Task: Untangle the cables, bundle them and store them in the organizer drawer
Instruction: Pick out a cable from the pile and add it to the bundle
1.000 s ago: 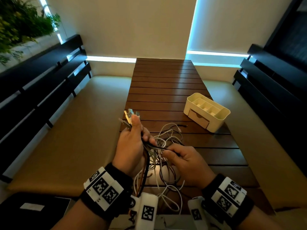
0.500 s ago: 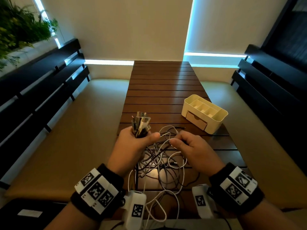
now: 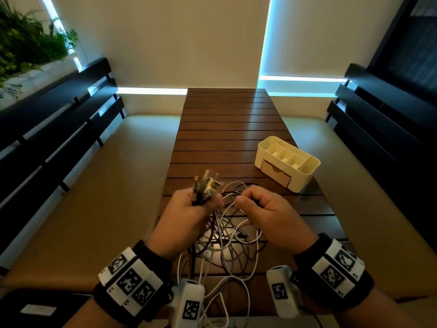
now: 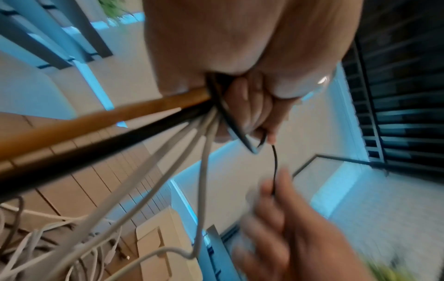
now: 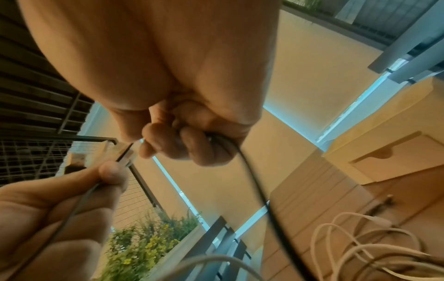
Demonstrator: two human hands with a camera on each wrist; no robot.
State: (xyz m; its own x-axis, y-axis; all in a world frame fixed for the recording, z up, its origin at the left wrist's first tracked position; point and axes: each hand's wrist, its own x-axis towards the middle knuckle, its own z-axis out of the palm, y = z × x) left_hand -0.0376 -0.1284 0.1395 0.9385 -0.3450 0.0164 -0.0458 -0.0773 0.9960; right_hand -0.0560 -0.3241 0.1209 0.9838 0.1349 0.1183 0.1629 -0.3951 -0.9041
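A tangle of white, black and brown cables [image 3: 227, 240] lies on the near end of the wooden slatted table [image 3: 227, 129]. My left hand [image 3: 189, 209] grips a bunch of cable ends, their plugs [image 3: 207, 184] sticking up above the fist; in the left wrist view white, black and orange cables [image 4: 182, 129] fan out of that fist. My right hand [image 3: 262, 209], just right of it, has its fingers curled round a thin black cable [image 5: 254, 182]. The cream organizer [image 3: 287, 160] with its closed front drawer [image 3: 275, 172] stands on the table's right side, beyond my hands.
Cushioned benches [image 3: 106, 190] with dark slatted backs run along both sides of the table. Green plants [image 3: 26, 46] stand at the upper left. A dark object with a white label [image 3: 37, 310] lies at the lower left. The table's far half is bare wood.
Both hands rose and moved forward over the tangle. My left hand turned so the plugs point up. My right hand went from the heap up beside the left and closed on the black cable.
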